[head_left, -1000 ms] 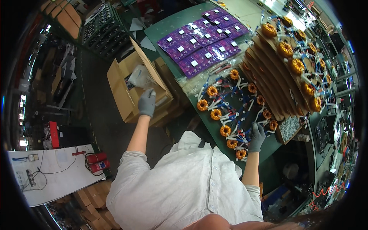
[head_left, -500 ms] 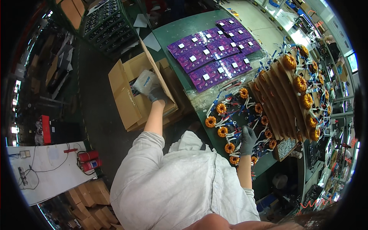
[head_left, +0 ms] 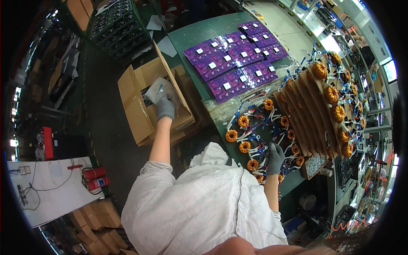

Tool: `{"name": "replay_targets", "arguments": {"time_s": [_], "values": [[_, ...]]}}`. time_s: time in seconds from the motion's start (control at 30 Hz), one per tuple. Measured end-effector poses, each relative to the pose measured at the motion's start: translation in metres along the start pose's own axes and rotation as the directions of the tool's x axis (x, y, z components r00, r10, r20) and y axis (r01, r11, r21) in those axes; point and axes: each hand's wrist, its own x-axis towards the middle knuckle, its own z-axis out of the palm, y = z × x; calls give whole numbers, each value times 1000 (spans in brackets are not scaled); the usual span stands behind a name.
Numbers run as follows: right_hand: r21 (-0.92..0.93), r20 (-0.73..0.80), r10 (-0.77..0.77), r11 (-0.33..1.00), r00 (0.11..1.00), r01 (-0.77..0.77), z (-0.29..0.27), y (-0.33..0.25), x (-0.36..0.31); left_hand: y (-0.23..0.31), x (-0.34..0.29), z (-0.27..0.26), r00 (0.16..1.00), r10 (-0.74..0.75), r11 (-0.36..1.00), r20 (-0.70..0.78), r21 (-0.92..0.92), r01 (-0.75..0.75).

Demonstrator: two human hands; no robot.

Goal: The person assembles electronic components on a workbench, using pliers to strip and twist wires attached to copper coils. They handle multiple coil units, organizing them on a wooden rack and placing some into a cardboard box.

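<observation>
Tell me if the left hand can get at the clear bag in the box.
Probably yes: the left hand is right by the bag, the flaps of the box stand open, and nothing visible blocks the way.

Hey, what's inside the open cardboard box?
A clear plastic bag, with the left hand at it; something dark shows beside it. The bag and hand hide what's underneath.
</observation>
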Motion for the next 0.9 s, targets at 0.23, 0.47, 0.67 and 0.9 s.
{"name": "replay_targets", "arguments": {"time_s": [0.23,0.47,0.67,0.9], "values": [[-55,-45,2,998,999,-5,-8,0,-6,-14,-36,2,975,224,943,11,250,-220],[-52,-6,-4,999,1000,4,-20,14,-3,-26,-52,1,898,281,937,-340,-105,-333],[-61,27,-14,998,1000,16,-10,-2,-8,-3,-75,-74,998,-67,706,-9,-707,41],[-491,537,-746,103,394,865,79,-120,-66,105,-122,-139,920,276,714,277,-700,-4]]}}
